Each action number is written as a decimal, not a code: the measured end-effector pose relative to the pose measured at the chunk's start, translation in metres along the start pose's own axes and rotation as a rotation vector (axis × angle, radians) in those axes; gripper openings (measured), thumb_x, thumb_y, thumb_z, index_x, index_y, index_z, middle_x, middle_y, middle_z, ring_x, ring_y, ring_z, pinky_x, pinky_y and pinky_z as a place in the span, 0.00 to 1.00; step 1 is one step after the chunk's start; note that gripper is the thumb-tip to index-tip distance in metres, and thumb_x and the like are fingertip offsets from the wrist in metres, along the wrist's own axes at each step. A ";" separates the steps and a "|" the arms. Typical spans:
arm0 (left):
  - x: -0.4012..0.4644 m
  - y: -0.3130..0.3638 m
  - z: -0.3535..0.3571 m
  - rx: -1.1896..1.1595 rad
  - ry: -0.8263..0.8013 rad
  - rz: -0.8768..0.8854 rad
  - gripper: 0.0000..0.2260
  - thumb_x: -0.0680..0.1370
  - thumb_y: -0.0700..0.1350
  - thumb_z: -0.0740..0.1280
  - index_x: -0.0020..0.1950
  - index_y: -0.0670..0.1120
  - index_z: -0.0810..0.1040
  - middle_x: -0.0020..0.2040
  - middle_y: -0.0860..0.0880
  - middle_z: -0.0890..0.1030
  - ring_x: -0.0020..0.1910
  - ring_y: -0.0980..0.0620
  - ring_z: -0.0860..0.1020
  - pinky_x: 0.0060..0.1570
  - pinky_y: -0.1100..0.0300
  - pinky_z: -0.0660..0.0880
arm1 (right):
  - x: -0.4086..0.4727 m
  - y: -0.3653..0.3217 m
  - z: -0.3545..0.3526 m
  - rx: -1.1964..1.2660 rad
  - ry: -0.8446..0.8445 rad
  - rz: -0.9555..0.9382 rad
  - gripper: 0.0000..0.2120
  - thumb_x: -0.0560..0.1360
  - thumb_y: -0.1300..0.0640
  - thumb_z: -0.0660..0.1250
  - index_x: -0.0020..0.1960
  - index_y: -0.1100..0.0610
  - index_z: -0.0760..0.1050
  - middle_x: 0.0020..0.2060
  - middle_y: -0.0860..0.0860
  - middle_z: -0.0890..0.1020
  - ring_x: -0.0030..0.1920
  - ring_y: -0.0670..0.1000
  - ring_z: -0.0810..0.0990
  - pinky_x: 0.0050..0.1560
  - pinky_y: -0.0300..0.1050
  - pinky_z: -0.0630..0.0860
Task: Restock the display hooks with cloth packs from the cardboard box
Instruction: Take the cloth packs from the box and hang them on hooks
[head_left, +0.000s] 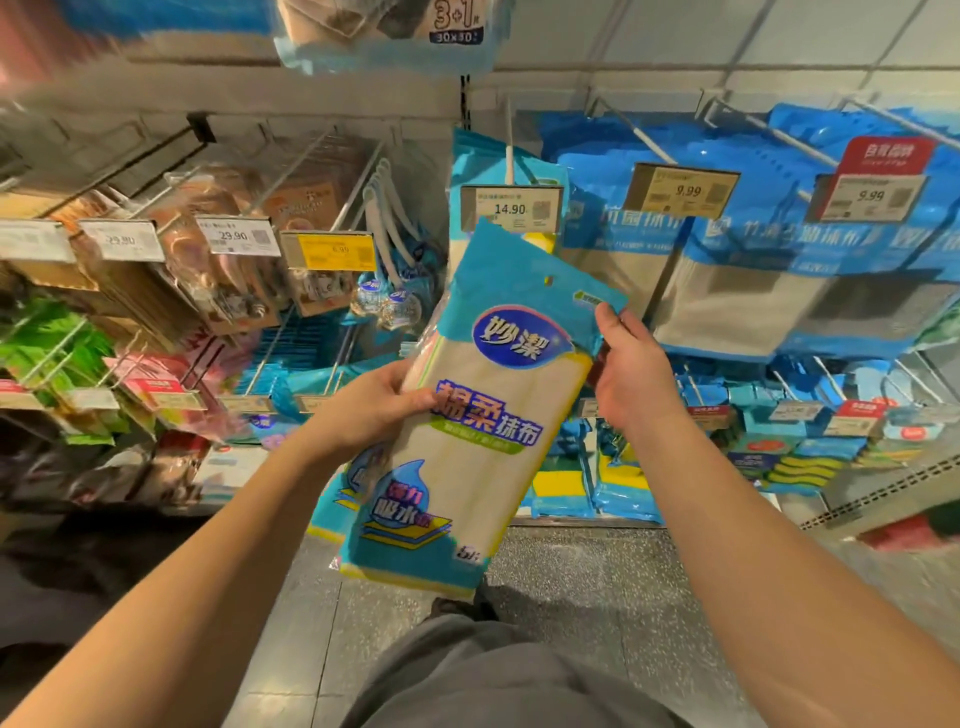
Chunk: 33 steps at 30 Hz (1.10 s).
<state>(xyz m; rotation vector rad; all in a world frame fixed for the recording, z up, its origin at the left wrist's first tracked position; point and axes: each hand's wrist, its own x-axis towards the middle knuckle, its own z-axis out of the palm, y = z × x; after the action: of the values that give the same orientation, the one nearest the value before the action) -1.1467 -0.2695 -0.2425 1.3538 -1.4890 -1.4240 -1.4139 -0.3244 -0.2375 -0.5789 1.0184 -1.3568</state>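
Note:
A cloth pack (498, 415) with a blue top, cream cloths and a yellow edge is held tilted in front of the display. My left hand (374, 405) grips its left edge at mid height, with a second pack (332, 499) tucked behind the first. My right hand (631, 364) pinches the pack's upper right edge near the hang hole (548, 282). Just above it is the display hook (510, 156) with the 14.90 price tag (511, 209); a matching pack (478, 156) hangs behind the tag. The cardboard box is out of view.
Hooks to the right carry blue cloth packs (753, 270) under 9.99 tags (685, 191). To the left hang brown packets (208, 249) with 29.90 tags and brushes (384, 218). Lower rows hold more packs. Grey floor (597, 597) lies below.

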 end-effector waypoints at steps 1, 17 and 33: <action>-0.003 -0.002 -0.002 0.049 0.000 0.013 0.30 0.66 0.64 0.77 0.54 0.42 0.78 0.36 0.58 0.83 0.33 0.65 0.77 0.34 0.71 0.72 | 0.001 -0.001 0.000 0.007 0.019 -0.009 0.06 0.82 0.58 0.63 0.55 0.55 0.77 0.48 0.53 0.86 0.47 0.53 0.85 0.51 0.54 0.80; -0.012 0.028 -0.032 1.133 -0.046 0.029 0.06 0.76 0.57 0.72 0.48 0.57 0.78 0.46 0.55 0.81 0.46 0.49 0.79 0.43 0.55 0.73 | 0.036 -0.057 -0.033 -0.572 -0.032 -0.161 0.06 0.82 0.54 0.63 0.49 0.54 0.77 0.43 0.50 0.86 0.43 0.51 0.86 0.41 0.50 0.83; 0.064 0.120 0.012 1.496 -0.114 0.254 0.11 0.82 0.53 0.64 0.62 0.51 0.75 0.83 0.49 0.44 0.46 0.44 0.82 0.40 0.54 0.75 | 0.050 -0.070 0.023 -0.670 -0.243 -0.021 0.07 0.83 0.53 0.61 0.60 0.49 0.74 0.57 0.42 0.80 0.41 0.34 0.79 0.47 0.32 0.74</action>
<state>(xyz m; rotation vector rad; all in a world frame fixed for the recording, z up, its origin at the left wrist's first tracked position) -1.2012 -0.3426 -0.1413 1.6748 -2.8400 0.0106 -1.4351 -0.3892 -0.1809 -1.2217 1.2614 -0.9116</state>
